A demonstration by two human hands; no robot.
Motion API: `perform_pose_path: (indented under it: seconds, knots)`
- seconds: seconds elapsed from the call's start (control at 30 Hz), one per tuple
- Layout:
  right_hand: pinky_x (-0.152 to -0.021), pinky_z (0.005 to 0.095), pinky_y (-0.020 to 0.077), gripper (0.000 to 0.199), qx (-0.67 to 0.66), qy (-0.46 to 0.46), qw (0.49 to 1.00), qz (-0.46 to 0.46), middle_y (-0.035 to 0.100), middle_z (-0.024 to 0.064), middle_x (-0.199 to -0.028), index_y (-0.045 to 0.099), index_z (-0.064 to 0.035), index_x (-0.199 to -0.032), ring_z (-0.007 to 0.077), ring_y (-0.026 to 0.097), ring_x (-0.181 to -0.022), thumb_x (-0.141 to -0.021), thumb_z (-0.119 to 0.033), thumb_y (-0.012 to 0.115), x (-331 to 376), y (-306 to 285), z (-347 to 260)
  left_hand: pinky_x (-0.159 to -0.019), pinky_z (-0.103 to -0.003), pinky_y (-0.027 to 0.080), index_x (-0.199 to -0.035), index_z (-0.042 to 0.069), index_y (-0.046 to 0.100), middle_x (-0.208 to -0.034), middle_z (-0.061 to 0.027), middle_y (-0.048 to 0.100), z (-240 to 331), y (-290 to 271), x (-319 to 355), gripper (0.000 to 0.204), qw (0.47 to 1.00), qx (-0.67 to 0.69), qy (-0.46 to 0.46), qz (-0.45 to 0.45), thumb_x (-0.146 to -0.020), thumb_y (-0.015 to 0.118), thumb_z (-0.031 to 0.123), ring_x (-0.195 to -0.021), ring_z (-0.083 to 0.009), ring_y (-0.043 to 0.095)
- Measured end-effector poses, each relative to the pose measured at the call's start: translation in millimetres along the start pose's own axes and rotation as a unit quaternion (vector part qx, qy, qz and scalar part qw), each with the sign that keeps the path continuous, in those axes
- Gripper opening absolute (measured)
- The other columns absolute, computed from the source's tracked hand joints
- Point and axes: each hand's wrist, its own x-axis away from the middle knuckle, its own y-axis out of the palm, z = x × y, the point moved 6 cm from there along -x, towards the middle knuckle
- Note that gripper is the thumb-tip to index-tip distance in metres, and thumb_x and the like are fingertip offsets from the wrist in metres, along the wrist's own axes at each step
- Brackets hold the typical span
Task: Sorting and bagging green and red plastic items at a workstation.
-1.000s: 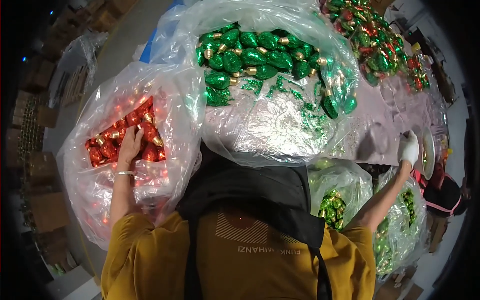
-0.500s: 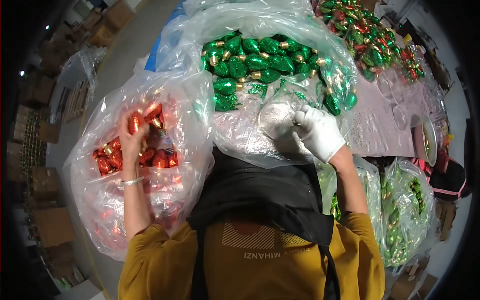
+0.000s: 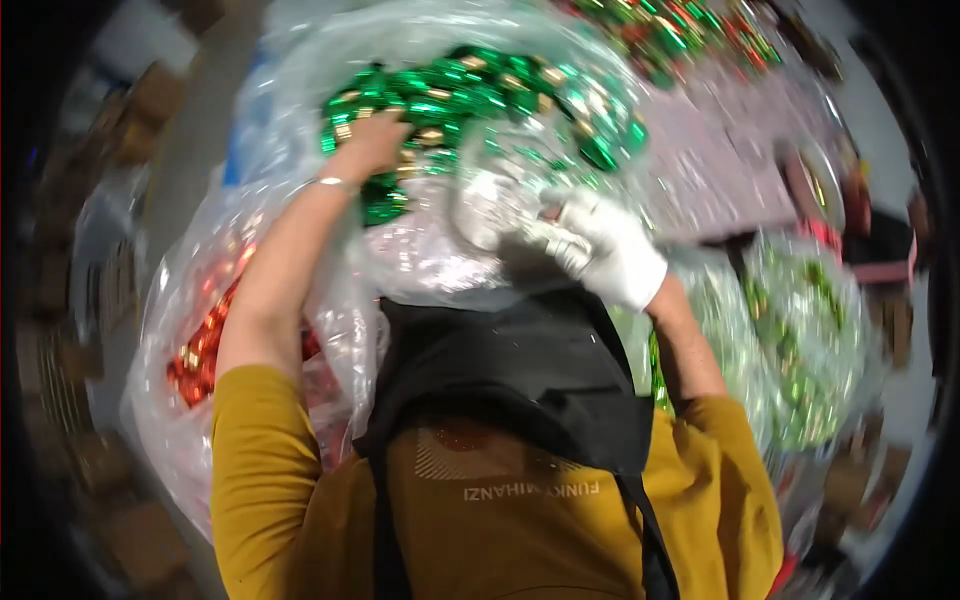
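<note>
My bare left hand [image 3: 375, 143], with a bracelet at the wrist, reaches into the near left side of a pile of glittery green bulb-shaped ornaments [image 3: 440, 95] with gold caps. Its fingers are blurred and partly hidden, so what they grip cannot be told. The pile lies in a large clear plastic bag [image 3: 300, 130]. My right hand [image 3: 610, 250], in a white glove, is closed with curled fingers above the bag's near side. A crumpled, shiny clear plastic patch [image 3: 490, 205] lies beside it. Anything in its fingers is too blurred to make out.
Red ornaments [image 3: 205, 345] fill another clear bag at left, under my left arm. Mixed red and green ornaments [image 3: 680, 35] lie on the pink-covered table [image 3: 710, 160] at far right. Bags of green pieces [image 3: 810, 340] stand at right. Cardboard boxes [image 3: 145, 530] line the left.
My left hand has moved from the red ornaments up and right to the green pile. My right hand stays near the clear plastic, still closed. The whole view has shifted and blurred.
</note>
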Motion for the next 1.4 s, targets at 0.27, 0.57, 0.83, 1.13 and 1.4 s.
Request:
perform_pose_path:
  seconds: [0.27, 0.57, 0.83, 1.13, 1.4]
  knots:
    - [-0.076, 0.0284, 0.0467, 0.03, 0.076, 0.671, 0.737, 0.043, 0.066, 0.0112, -0.086, 0.067, -0.0041, -0.101, 0.0136, 0.06, -0.08, -0.084, -0.029, 0.065, 312, -50, 246, -0.092, -0.039, 0.045, -0.129, 0.005, 0.05, -0.116, -0.021, 0.061, -71, 61, -12, 0.064, 0.962, 0.219, -0.078, -0.142, -0.075, 0.07, 0.034, -0.106, -0.0348, 0.059]
    - [-0.084, 0.0375, 0.0451, 0.044, -0.051, 0.713, 0.668, 0.205, 0.065, 0.0168, -0.108, 0.065, -0.0059, -0.107, 0.0309, 0.061, -0.099, -0.082, -0.042, 0.06, 464, 112, 372, -0.087, -0.037, 0.046, -0.128, 0.0, 0.049, -0.112, -0.017, 0.062, -73, 59, -8, 0.057, 0.949, 0.287, -0.081, -0.107, -0.08, 0.069, 0.022, -0.101, -0.0265, 0.058]
    - [-0.083, 0.0409, 0.0476, 0.064, 0.06, 0.778, 0.609, 0.142, 0.065, 0.0222, -0.101, 0.067, 0.0012, -0.098, 0.0356, 0.063, -0.095, -0.071, -0.057, 0.06, 415, 93, 379, -0.077, -0.025, 0.049, -0.124, -0.004, 0.049, -0.1, -0.0063, 0.061, -33, -56, 46, 0.05, 0.816, 0.515, -0.195, 0.176, -0.083, 0.071, 0.014, -0.088, -0.0122, 0.058]
    - [-0.077, 0.031, 0.0501, 0.03, 0.179, 0.522, 0.786, 0.279, 0.069, 0.0106, -0.091, 0.066, -0.0061, -0.102, 0.0209, 0.066, -0.082, -0.08, -0.025, 0.072, 239, -45, 171, -0.076, -0.028, 0.053, -0.128, 0.002, 0.04, -0.109, -0.0086, 0.058, 71, -152, 65, 0.053, 0.617, 0.649, -0.003, 0.445, -0.083, 0.068, 0.003, -0.09, -0.0149, 0.06]
    - [-0.076, 0.0251, 0.0499, 0.034, -0.031, -0.013, 0.932, 0.362, 0.065, 0.0062, -0.098, 0.063, -0.0013, -0.105, 0.0126, 0.062, -0.085, -0.074, -0.008, 0.077, -22, -45, 20, -0.084, -0.027, 0.048, -0.129, 0.002, 0.04, -0.114, -0.0104, 0.055, 101, -110, 45, 0.056, 0.601, 0.684, 0.022, 0.411, -0.082, 0.07, 0.007, -0.097, -0.0142, 0.057]
